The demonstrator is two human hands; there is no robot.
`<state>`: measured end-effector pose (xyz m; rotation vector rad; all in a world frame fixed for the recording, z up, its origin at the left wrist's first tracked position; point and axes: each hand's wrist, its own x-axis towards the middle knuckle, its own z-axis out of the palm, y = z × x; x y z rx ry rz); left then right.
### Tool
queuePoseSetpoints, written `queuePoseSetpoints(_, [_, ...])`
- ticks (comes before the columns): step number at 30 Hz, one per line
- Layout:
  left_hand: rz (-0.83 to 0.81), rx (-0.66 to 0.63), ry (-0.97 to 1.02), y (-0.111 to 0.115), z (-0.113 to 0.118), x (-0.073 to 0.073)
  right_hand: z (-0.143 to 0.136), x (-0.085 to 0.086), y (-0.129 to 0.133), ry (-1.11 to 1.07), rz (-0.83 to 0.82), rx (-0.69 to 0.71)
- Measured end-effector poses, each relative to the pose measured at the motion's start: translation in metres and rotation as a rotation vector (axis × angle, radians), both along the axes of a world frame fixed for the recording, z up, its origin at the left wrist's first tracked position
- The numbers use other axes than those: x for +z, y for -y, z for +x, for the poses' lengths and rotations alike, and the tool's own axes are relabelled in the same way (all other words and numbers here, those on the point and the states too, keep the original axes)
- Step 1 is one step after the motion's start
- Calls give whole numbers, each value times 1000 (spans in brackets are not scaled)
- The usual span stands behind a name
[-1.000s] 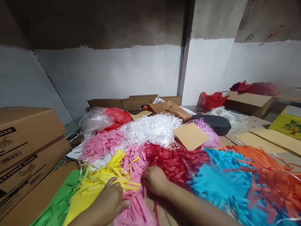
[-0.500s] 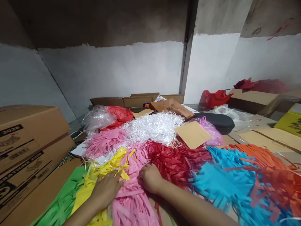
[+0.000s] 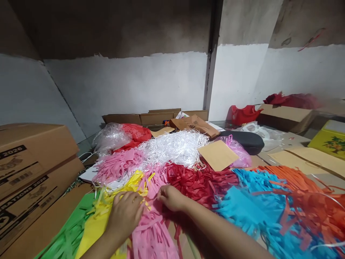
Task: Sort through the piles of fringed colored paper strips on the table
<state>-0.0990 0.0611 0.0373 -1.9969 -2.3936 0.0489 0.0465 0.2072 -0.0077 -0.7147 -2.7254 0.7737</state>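
Note:
Pink fringed strips [image 3: 153, 235], like cut paper or thin cloth, lie in the middle in front of me. My left hand [image 3: 128, 210] is at their left edge, over the yellow fringe [image 3: 94, 230], with its fingers bent down onto the pink strips; its fingertips are partly hidden. On the other side, my right hand [image 3: 171, 198] has its fingers curled closed on the pink strips, beside the dark red fringe [image 3: 192, 181]. Between the two hands the pink material is bunched narrow.
Green fringe [image 3: 72, 225] lies at left, beside stacked cardboard boxes [image 3: 37, 151]. Blue fringe [image 3: 245, 208] and orange fringe [image 3: 293, 178] spread at right. Behind are white shredded strips [image 3: 175, 147], a tan card [image 3: 218, 154], a black case [image 3: 246, 142] and a purple bag [image 3: 239, 154].
My left hand has risen slightly and its fingers have bent from a flatter pose. My right hand has turned and shifted slightly. The pink strips between them are more bunched.

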Motion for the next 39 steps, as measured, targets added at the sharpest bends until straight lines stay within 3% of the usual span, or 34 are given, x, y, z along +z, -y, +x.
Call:
queuePoseSetpoints(3, [-68, -180, 77, -8, 19, -7, -5, -10, -2, -48, -66, -37])
queuePoseSetpoints(5, [-109, -206, 102, -14, 17, -11, 0, -15, -7, -47, -58, -70])
queuePoseSetpoints(11, [-116, -35, 38, -22, -13, -1, 35, -15, -17, 88, 52, 5])
queuePoseSetpoints(13, [-81, -19, -13, -26, -4, -2, 39, -13, -13, 127, 114, 46])
queuePoseSetpoints(16, [-97, -17, -21, -39, 22, -15, 38, -10, -2, 171, 201, 92])
queuePoseSetpoints(19, [-137, 97, -7, -57, 40, -31, 36, -8, 9, 211, 272, 93])
queuePoseSetpoints(24, [-178, 205, -13, -73, 38, -37, 40, -4, 15, 244, 336, 84])
queuePoseSetpoints(32, [-226, 201, 40, -65, 21, -28, 47, -5, 17, 197, 344, 69])
queuePoseSetpoints(39, [-127, 233, -19, -37, 15, -39, 37, -14, 31, 158, 319, 1])
